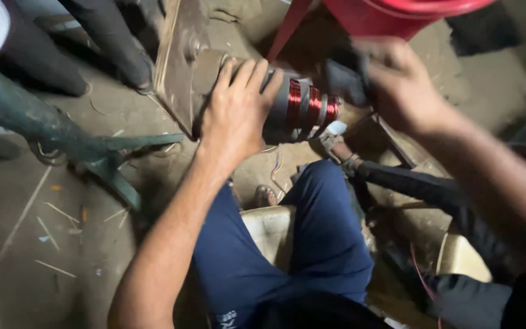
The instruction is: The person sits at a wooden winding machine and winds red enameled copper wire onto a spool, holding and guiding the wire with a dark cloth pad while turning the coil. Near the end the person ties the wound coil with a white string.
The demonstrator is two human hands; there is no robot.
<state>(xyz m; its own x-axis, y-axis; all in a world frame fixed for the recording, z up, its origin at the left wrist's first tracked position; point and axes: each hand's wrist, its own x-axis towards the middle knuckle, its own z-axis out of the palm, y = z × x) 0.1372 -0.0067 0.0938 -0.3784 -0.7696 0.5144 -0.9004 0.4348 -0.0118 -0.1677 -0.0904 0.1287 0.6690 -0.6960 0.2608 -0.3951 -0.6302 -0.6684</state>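
A grey cylindrical motor part [287, 113] with red copper windings [312, 106] lies on its side against a wooden block [181, 55]. My left hand [238, 106] lies flat over the cylinder's left end, fingers wrapped on top. My right hand [397, 82] is blurred and closed on a dark tool [345, 79] at the cylinder's right end, near the windings. My legs in dark blue trousers [312, 244] sit below, on a pale seat [269, 228].
A red plastic tub [397, 15] stands behind the cylinder. Another person's dark-clad legs [92, 36] are at the top left. A green metal stand [62, 137] lies to the left on the dusty floor with scattered splinters. A dark rod [409, 183] runs to the right.
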